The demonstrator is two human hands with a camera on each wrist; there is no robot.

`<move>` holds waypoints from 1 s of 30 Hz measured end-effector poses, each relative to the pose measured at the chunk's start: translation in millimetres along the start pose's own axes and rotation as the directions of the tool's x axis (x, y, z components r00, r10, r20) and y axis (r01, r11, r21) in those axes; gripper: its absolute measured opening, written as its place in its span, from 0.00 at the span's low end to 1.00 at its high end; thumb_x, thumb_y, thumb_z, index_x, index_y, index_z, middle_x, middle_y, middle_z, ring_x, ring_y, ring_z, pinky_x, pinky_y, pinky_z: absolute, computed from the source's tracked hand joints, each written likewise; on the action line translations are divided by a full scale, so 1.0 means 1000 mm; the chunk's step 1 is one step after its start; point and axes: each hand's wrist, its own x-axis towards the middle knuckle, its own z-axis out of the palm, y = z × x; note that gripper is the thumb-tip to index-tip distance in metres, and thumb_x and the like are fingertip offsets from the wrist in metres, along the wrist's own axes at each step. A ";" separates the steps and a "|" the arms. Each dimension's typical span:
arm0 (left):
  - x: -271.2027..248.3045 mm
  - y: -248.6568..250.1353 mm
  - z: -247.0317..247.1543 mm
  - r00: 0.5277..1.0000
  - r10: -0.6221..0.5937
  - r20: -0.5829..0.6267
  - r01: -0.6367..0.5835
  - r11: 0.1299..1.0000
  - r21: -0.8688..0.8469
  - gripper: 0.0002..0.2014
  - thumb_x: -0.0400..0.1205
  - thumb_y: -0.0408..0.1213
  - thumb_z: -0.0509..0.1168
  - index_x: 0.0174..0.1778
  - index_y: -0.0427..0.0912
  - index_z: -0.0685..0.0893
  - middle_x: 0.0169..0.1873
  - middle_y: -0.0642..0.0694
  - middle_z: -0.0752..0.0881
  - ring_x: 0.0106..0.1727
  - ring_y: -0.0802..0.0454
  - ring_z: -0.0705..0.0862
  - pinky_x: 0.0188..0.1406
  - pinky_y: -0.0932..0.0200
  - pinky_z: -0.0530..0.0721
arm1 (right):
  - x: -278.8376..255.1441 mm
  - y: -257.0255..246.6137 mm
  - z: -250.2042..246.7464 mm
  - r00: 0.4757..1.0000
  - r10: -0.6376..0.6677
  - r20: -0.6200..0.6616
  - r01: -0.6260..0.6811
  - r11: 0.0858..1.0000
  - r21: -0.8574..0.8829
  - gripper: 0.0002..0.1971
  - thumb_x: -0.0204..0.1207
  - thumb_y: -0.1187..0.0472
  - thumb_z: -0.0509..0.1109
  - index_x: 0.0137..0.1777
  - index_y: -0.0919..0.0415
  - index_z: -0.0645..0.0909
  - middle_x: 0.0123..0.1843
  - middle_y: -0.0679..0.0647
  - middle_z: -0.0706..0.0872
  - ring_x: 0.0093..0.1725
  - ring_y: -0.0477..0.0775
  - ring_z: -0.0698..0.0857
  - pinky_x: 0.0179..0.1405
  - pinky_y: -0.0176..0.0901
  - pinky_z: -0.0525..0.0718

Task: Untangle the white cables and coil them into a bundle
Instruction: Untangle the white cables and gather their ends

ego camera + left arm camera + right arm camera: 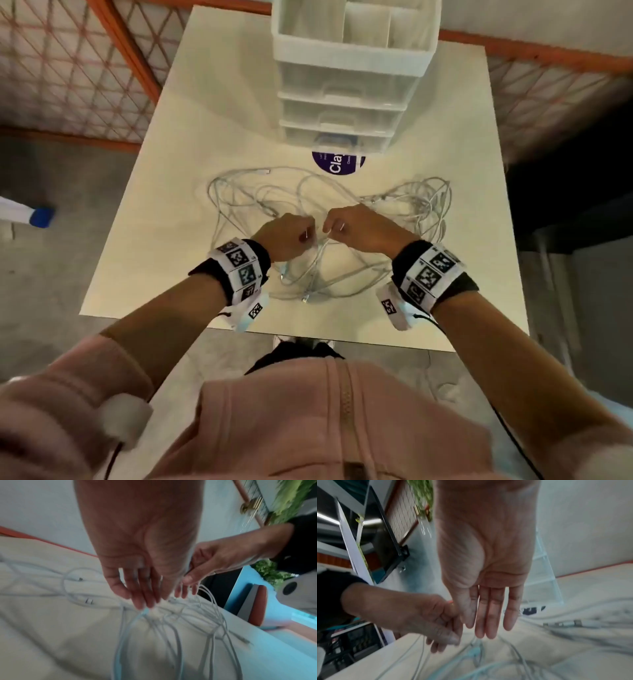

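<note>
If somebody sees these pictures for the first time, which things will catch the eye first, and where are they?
First, the tangle of white cables spread over the middle of the pale table. Just above it, the left hand and right hand meet close together, each pinching a strand. Behind them, at the table's far edge, stands a translucent drawer unit with a purple round sticker at its foot.

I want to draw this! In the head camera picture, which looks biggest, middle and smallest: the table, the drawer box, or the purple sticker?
1. Table, by far the largest.
2. Drawer box; standing taller, nearer the camera, it may look bigger than it is.
3. Purple sticker, smallest and partly hidden.
</note>
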 end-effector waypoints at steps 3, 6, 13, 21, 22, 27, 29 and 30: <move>0.004 -0.010 0.010 0.987 -0.133 -0.094 0.133 0.991 -0.010 0.11 0.77 0.41 0.70 0.44 0.43 0.73 0.41 0.46 0.78 0.43 0.43 0.79 0.40 0.53 0.74 | 0.013 0.004 0.014 0.998 0.058 0.014 -0.058 0.998 -0.023 0.09 0.78 0.63 0.66 0.56 0.59 0.82 0.54 0.58 0.87 0.49 0.58 0.84 0.52 0.54 0.84; 0.004 -0.015 0.024 0.975 -0.206 -0.086 0.202 0.978 -0.057 0.14 0.76 0.40 0.70 0.48 0.41 0.72 0.46 0.42 0.77 0.47 0.40 0.79 0.45 0.49 0.75 | 0.019 0.002 0.028 0.994 0.110 0.022 -0.109 0.994 -0.019 0.15 0.78 0.62 0.66 0.64 0.61 0.76 0.58 0.60 0.84 0.55 0.62 0.83 0.57 0.57 0.82; 0.008 -0.013 0.018 0.936 -0.187 -0.297 0.148 0.977 -0.151 0.07 0.79 0.33 0.66 0.47 0.33 0.79 0.45 0.36 0.81 0.48 0.37 0.81 0.47 0.47 0.78 | 0.026 0.007 0.030 0.985 0.163 -0.050 -0.149 0.966 0.211 0.26 0.76 0.64 0.69 0.72 0.62 0.66 0.58 0.62 0.85 0.50 0.57 0.82 0.49 0.45 0.79; 0.010 0.042 -0.070 0.706 -0.024 -0.708 -0.309 0.889 -0.338 0.08 0.81 0.36 0.66 0.44 0.43 0.71 0.35 0.46 0.82 0.34 0.50 0.83 0.37 0.64 0.80 | 0.024 -0.030 -0.017 0.994 -0.065 -0.091 0.106 0.806 0.583 0.06 0.77 0.69 0.66 0.50 0.62 0.81 0.44 0.52 0.87 0.47 0.46 0.86 0.55 0.34 0.81; 0.010 0.046 -0.078 0.679 -0.025 -0.733 -0.330 0.882 -0.336 0.08 0.82 0.36 0.65 0.44 0.43 0.70 0.35 0.45 0.83 0.36 0.49 0.84 0.38 0.64 0.81 | 0.024 -0.034 -0.020 0.992 -0.087 -0.086 0.122 0.792 0.598 0.05 0.78 0.67 0.65 0.45 0.60 0.82 0.42 0.54 0.87 0.47 0.48 0.86 0.57 0.37 0.80; 0.005 0.052 -0.106 0.601 -0.064 -0.797 -0.461 0.786 -0.411 0.09 0.85 0.35 0.58 0.43 0.50 0.65 0.33 0.51 0.86 0.38 0.56 0.88 0.39 0.59 0.84 | 0.015 -0.034 -0.030 0.986 -0.159 -0.040 0.157 0.842 0.516 0.20 0.85 0.50 0.56 0.39 0.57 0.83 0.33 0.51 0.82 0.39 0.48 0.82 0.55 0.36 0.77; 0.003 0.053 -0.113 0.587 -0.082 -0.805 -0.515 0.730 -0.449 0.09 0.87 0.35 0.54 0.44 0.50 0.63 0.29 0.47 0.83 0.33 0.50 0.86 0.36 0.56 0.85 | 0.015 -0.029 -0.034 0.982 -0.172 -0.072 0.185 0.860 0.475 0.21 0.86 0.51 0.54 0.37 0.57 0.81 0.31 0.52 0.78 0.35 0.47 0.78 0.48 0.32 0.76; 0.002 0.053 -0.116 0.578 -0.087 -0.811 -0.536 0.709 -0.458 0.09 0.87 0.34 0.53 0.44 0.50 0.62 0.27 0.46 0.80 0.28 0.49 0.82 0.31 0.55 0.83 | 0.016 -0.024 -0.036 0.983 -0.159 -0.092 0.183 0.875 0.449 0.20 0.86 0.52 0.53 0.38 0.57 0.80 0.30 0.51 0.77 0.33 0.46 0.78 0.46 0.30 0.76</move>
